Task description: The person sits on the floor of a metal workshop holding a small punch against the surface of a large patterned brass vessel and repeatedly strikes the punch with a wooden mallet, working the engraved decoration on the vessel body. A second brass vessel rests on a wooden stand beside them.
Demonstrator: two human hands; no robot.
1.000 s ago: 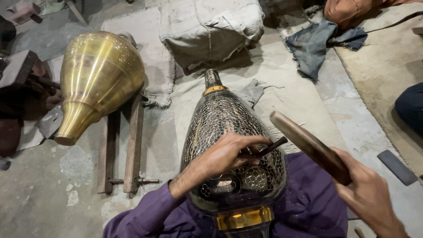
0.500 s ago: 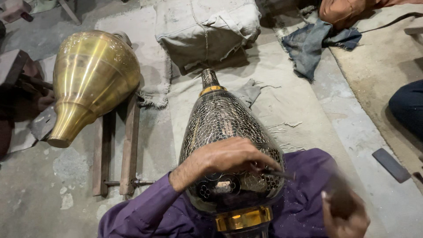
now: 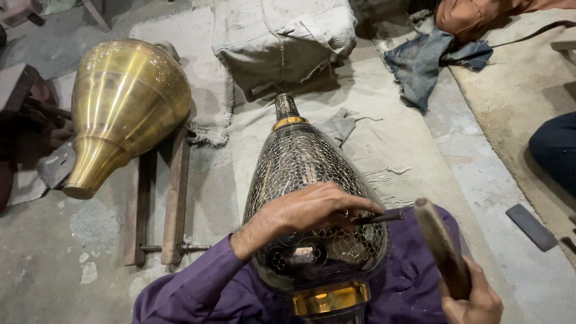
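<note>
Far to my left lay the plain brass vessel (image 3: 123, 108), tipped on its side across a wooden frame (image 3: 161, 198), its narrow mouth pointing down toward the lower left and well apart from anything I was touching. Closer in, across my lap, lay the engraved vessel (image 3: 312, 198), dark and patterned all over, its long axis running straight away from me: the brass collar nearest my body, the swelling belly under my hand, and the slim neck pointing up toward the folded canvas bundle (image 3: 282, 42) on the floor. My left hand (image 3: 306, 213) lay over the widest part of that belly, fingers curled and pressed together, pinching a thin dark chisel (image 3: 378, 217) whose shaft stuck out to my right, almost crosswise to the vessel's length. I could not tell exactly where its tip met the metal, since my own fingers hid it. Just beside the free end of the chisel, a little to the right and lower, my right hand (image 3: 474, 300) was closed in a fist round the lower end of a wooden mallet (image 3: 441, 246), which slanted up and leftward so that its top end stood near the chisel's butt but clear of it. So the right hand was the one nearer the chisel's outer end. Farther right, a blue rag (image 3: 426, 60) lay on the floor.
</note>
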